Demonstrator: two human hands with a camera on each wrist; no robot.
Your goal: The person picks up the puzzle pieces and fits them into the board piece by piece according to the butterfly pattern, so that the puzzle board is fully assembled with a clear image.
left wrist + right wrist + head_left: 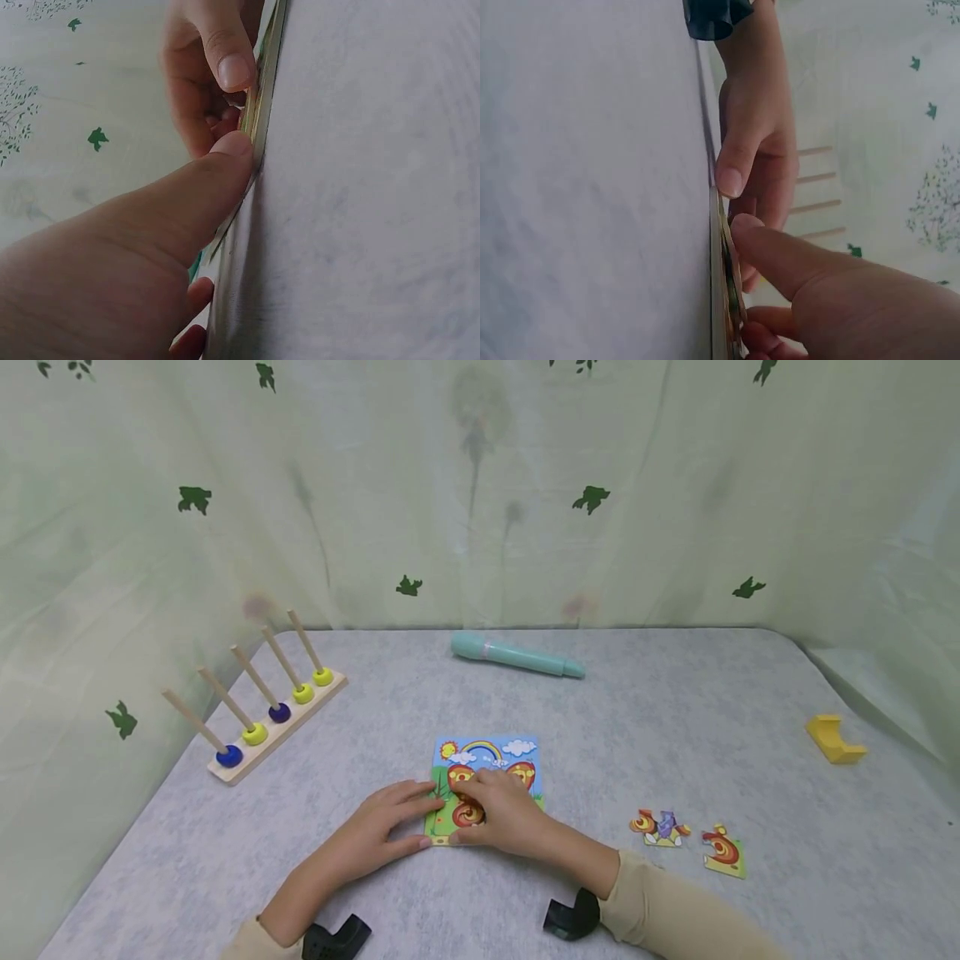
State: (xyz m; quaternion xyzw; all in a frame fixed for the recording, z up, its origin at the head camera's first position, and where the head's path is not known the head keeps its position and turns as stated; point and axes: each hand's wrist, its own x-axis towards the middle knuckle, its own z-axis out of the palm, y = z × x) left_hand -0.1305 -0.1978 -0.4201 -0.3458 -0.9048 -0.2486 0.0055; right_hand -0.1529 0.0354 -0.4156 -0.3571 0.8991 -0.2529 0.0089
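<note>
A square picture puzzle point(487, 745) with a rainbow, clouds and butterfly wings lies flat on the table. My left hand point(375, 831) rests at its left side, fingers extended onto the border and thumb at the near left corner. My right hand point(506, 814) reaches over the picture from the right and pinches a puzzle piece point(468, 815) with a red-brown spiral between thumb and fingers. In the right wrist view a thin layer of the puzzle point(731, 277) stands slightly raised from its base under the right thumb. The right hand hides the puzzle's lower right part.
Two groups of loose puzzle pieces, one with purple point(663, 829) and one with a spiral point(723, 852), lie to the right. A peg stand point(281, 731) with blue and yellow beads is at left. A teal microphone-shaped thing point(517, 657) lies behind; a yellow block point(832, 741) sits far right.
</note>
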